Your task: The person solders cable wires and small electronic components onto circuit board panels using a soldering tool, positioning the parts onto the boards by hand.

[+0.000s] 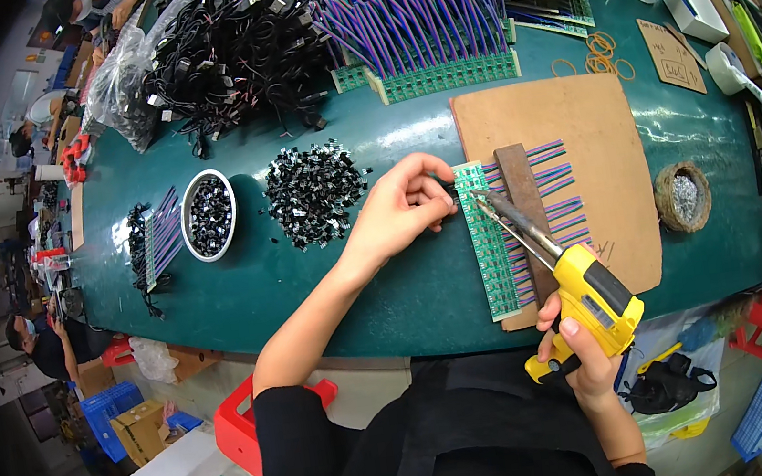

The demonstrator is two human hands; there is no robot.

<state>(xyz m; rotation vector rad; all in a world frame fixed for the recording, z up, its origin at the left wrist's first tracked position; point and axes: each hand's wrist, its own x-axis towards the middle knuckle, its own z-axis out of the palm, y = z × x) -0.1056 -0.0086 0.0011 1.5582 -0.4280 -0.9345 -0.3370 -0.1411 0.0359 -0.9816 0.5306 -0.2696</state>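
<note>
My right hand [586,355] grips a yellow soldering gun [598,298] by its handle. The gun's tip points up and left, at the upper end of a long green circuit board strip [491,257]. My left hand [401,205] is beside that same end, thumb and fingers pinched together; what is between them is too small to make out. Purple and black wires [556,178] run to the right from the strip. Across them lies a dark brown bar [519,186]. Strip, wires and bar rest on a tan board [586,115].
Left of my hand are a pile of small black parts [313,194] and a white bowl [190,226] of similar parts. Bundled black cables [232,55] and wired green boards [446,75] lie at the back. Rubber bands [602,55] and a round coil-like holder [669,210] are to the right.
</note>
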